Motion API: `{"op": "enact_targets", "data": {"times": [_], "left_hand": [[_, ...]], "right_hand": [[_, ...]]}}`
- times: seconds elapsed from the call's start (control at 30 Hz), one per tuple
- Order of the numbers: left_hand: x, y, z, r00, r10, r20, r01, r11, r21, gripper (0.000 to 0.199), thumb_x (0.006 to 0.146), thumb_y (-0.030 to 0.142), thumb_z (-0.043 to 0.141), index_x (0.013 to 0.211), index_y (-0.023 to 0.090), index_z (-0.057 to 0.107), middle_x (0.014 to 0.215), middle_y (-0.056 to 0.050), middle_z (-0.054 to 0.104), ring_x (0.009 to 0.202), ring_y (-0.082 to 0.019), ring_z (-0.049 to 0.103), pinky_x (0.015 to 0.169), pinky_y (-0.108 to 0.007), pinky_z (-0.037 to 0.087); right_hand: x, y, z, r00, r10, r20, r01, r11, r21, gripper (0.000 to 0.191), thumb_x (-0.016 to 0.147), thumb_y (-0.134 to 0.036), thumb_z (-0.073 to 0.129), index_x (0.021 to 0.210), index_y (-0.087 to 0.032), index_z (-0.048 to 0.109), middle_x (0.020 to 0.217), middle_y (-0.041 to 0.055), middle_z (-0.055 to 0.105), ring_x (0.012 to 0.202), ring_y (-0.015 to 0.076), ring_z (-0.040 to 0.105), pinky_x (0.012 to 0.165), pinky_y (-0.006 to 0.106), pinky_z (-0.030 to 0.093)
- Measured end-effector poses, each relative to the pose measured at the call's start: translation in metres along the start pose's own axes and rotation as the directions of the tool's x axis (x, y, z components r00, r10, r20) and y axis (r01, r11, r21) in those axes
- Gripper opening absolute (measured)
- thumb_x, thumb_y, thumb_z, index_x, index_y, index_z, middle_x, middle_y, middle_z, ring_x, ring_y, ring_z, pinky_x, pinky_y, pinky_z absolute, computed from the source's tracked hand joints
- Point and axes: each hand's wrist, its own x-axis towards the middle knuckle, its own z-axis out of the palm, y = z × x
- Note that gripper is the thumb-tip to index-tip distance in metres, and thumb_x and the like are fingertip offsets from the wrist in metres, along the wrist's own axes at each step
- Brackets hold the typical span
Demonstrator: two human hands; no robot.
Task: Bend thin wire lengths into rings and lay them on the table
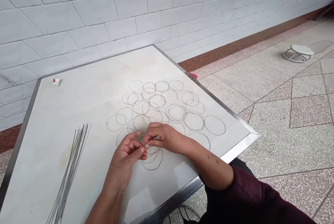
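My left hand (129,152) and my right hand (165,137) meet above the near middle of the table, thumbs and fingertips pinched together. A thin wire seems to be held between them, mostly hidden by the fingers. Below and beyond the hands lie many thin dark wire rings, some overlapping, among them a ring (224,128) at the right and a ring (161,161) just under the fingers. To the left of my left hand rests a bundle of straight wires (70,173), fanned a little at both ends.
The white table (99,84) has a metal edge and stands by a white tiled wall (88,15). A small white and red object (57,82) lies near its far left corner. A low white seat (302,50) stands on the stone-patterned floor at the right.
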Motion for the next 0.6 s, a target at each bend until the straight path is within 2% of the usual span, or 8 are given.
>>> {"op": "enact_targets", "data": {"times": [0.17, 0.3, 0.43, 0.6], "left_hand": [[-0.0007, 0.0025, 0.0016, 0.998, -0.046, 0.047, 0.045, 0.999, 0.010, 0.045, 0.074, 0.029, 0.077, 0.117, 0.021, 0.065, 0.074, 0.000, 0.064, 0.071, -0.018, 0.063, 0.071, -0.033, 0.051], [-0.0010, 0.0050, 0.0008, 0.997, -0.057, 0.051, 0.059, 0.998, -0.033, 0.049, 0.074, 0.027, 0.078, 0.120, 0.024, 0.064, 0.074, 0.001, 0.062, 0.071, -0.017, 0.062, 0.071, -0.033, 0.051], [-0.0008, 0.0047, -0.0023, 0.990, -0.103, 0.098, 0.114, 0.987, -0.110, 0.053, 0.075, 0.026, 0.077, 0.126, 0.026, 0.061, 0.077, 0.001, 0.061, 0.070, -0.016, 0.060, 0.070, -0.032, 0.051], [0.0001, 0.0017, -0.0047, 0.972, -0.155, 0.174, 0.184, 0.970, -0.162, 0.054, 0.076, 0.025, 0.077, 0.128, 0.028, 0.061, 0.081, 0.001, 0.060, 0.067, -0.013, 0.057, 0.071, -0.033, 0.052]], "right_hand": [[-0.0008, 0.0011, -0.0035, 0.997, -0.060, 0.038, 0.061, 0.998, -0.012, 0.007, 0.092, -0.022, 0.065, 0.089, -0.020, 0.071, 0.084, -0.0002, 0.057, 0.079, 0.0113, 0.058, 0.069, 0.021, 0.048], [0.0002, 0.0007, 0.0002, 0.996, -0.094, -0.013, 0.094, 0.996, -0.001, 0.010, 0.092, -0.026, 0.065, 0.090, -0.020, 0.073, 0.083, 0.0014, 0.061, 0.080, 0.0130, 0.060, 0.070, 0.023, 0.050], [0.0008, 0.0023, 0.0049, 0.985, -0.156, -0.068, 0.158, 0.987, 0.026, 0.018, 0.094, -0.032, 0.062, 0.091, -0.019, 0.073, 0.084, 0.0035, 0.066, 0.084, 0.0144, 0.062, 0.073, 0.025, 0.053], [-0.0007, 0.0056, 0.0026, 0.973, -0.229, -0.020, 0.230, 0.967, 0.109, 0.025, 0.097, -0.037, 0.057, 0.091, -0.018, 0.073, 0.083, 0.0038, 0.068, 0.083, 0.0136, 0.063, 0.076, 0.026, 0.055]]}}
